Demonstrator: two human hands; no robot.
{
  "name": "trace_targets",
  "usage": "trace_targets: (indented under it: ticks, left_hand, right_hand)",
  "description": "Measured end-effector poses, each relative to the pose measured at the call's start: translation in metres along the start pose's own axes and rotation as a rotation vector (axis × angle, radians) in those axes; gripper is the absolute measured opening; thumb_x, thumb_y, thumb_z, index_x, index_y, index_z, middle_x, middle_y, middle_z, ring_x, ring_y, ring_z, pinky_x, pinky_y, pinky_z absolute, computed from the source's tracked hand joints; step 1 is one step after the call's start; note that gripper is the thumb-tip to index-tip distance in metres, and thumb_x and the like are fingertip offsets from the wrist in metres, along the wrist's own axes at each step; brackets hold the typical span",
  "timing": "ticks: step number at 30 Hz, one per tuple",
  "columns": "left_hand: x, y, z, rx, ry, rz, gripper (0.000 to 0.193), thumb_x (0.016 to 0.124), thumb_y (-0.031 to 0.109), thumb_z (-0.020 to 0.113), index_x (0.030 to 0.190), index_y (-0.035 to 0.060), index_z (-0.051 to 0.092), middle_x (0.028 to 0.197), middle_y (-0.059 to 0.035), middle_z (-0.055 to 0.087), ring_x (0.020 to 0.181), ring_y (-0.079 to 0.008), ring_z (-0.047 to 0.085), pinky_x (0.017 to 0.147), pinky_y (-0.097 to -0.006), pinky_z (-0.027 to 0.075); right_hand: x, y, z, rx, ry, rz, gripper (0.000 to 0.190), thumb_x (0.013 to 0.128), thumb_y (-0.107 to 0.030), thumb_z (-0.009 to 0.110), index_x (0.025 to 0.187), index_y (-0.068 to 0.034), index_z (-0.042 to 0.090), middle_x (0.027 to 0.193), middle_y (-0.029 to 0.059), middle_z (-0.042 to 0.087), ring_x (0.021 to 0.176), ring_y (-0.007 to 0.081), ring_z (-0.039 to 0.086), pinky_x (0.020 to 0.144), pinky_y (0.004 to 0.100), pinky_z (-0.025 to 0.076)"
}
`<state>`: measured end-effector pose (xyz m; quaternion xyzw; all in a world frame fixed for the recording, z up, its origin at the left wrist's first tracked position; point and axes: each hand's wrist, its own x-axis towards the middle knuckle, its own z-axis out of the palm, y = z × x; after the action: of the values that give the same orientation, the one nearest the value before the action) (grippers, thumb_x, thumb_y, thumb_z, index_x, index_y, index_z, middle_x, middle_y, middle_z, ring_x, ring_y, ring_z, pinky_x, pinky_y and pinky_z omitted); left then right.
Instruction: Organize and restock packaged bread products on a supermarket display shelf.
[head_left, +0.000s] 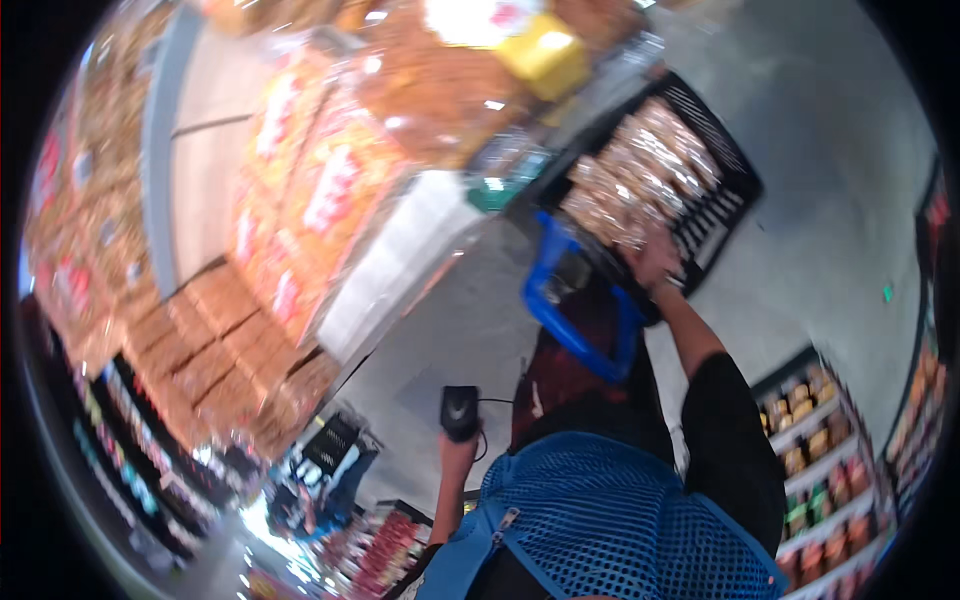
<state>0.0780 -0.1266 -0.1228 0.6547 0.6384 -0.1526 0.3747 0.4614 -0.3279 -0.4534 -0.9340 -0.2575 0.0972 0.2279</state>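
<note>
My left hand (459, 444) is low in front of me, wrapped around a small black device (460, 409) with a thin black cable trailing from it. A black plastic shopping basket (739, 169) sits at my right front, close to my legs. Its blue handle (551, 300) is folded out toward me. Clear-wrapped packs of brownish food (645, 169) fill much of the basket. My right hand (654, 257) reaches over the basket's near end, its fingers at the packs. Blur hides whether those fingers grip a pack or the rim.
Left and ahead stands a display table with orange-and-red bags (322, 172) and a white side panel (397, 262). Stacked brown packs (217, 337) lie at its near corner. Another person (322, 480) is at lower left. Stocked shelves (817, 457) rise at right, beside grey floor (817, 247).
</note>
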Motion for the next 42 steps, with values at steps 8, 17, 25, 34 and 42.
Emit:
trace_targets:
  ticks: [8,17,25,34,42]
  left_hand:
    - [0.005,-0.018,0.003,-0.097,0.1,0.073,0.037,0.077,0.018,0.08,0.106,-0.0008,0.069,0.093,-0.0204,0.073,0.092,-0.0295,0.073,0.077,-0.0382,0.054]
    - [0.002,-0.032,-0.03,-0.388,0.113,0.339,0.032,0.077,0.015,0.08,0.103,-0.001,0.07,0.088,-0.0127,0.073,0.086,-0.0144,0.068,0.076,-0.0344,0.054]
    - [-0.06,0.03,-0.108,-0.599,-0.204,0.686,0.037,0.078,0.013,0.083,0.109,-0.0016,0.07,0.095,-0.0061,0.073,0.086,-0.0098,0.063,0.079,-0.0291,0.052]
    - [-0.104,0.045,-0.156,-0.714,-0.199,0.931,0.047,0.073,0.004,0.081,0.117,-0.0014,0.065,0.105,-0.009,0.073,0.097,-0.0114,0.065,0.086,-0.0293,0.051]
    - [-0.118,0.037,-0.188,-0.736,-0.11,0.875,0.055,0.071,0.005,0.08,0.123,0.0018,0.063,0.109,-0.0127,0.073,0.1,-0.0122,0.065,0.09,-0.0291,0.05]
  right_hand:
    - [0.043,0.086,-0.007,-0.348,-0.428,0.53,0.108,0.068,-0.068,0.075,0.153,-0.024,0.026,0.128,0.0182,0.055,0.123,0.0394,0.053,0.096,0.0541,0.048]
    - [0.002,-0.002,-0.15,-0.139,-0.293,0.651,0.078,0.069,-0.058,0.079,0.114,0.004,0.066,0.108,0.0237,0.071,0.101,0.0362,0.07,0.085,0.0438,0.056]
    - [-0.084,-0.127,-0.336,1.431,-0.204,0.814,0.059,0.094,-0.041,0.065,0.14,-0.007,0.052,0.133,0.0106,0.063,0.114,0.0252,0.065,0.094,0.0382,0.055]
    - [-0.097,-0.337,-0.388,1.797,-0.763,0.549,0.055,0.102,-0.042,0.05,0.147,-0.009,0.044,0.139,0.0114,0.058,0.117,0.0244,0.064,0.093,0.0404,0.056]
    - [-0.043,-0.424,-0.351,1.734,-1.105,0.359,0.056,0.102,-0.033,0.051,0.148,-0.003,0.04,0.143,0.0147,0.054,0.124,0.0278,0.059,0.104,0.0426,0.049]
